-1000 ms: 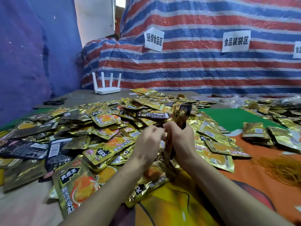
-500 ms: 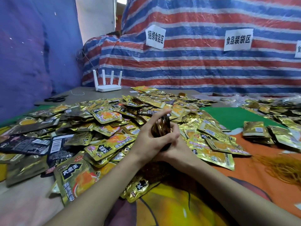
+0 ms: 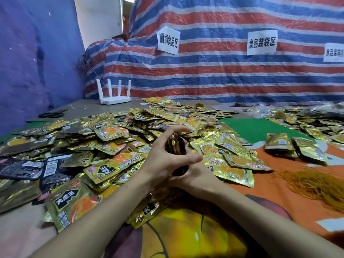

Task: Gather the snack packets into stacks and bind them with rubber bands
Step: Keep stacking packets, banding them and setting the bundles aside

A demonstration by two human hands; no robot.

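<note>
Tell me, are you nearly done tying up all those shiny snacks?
Not nearly. A couple of stacks lie at the right; I can't see any bands on them. The left hand and right hand grip one bundle on edge. A big loose pile is left, with the rubber bands waiting.

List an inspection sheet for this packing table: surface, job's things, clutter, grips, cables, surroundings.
Surface: table cloth, orange and green.
Job's things: loose snack packets heaped; held stack on edge; gathered stacks at right; rubber bands piled at right.
Clutter: scissors, white router at far left.
Grips: left hand curled round the held stack; right hand beneath, fingers hidden.
Cables: thin wire behind the router.
Surroundings: striped tarpaulin with paper signs; blue sheet at left.
</note>
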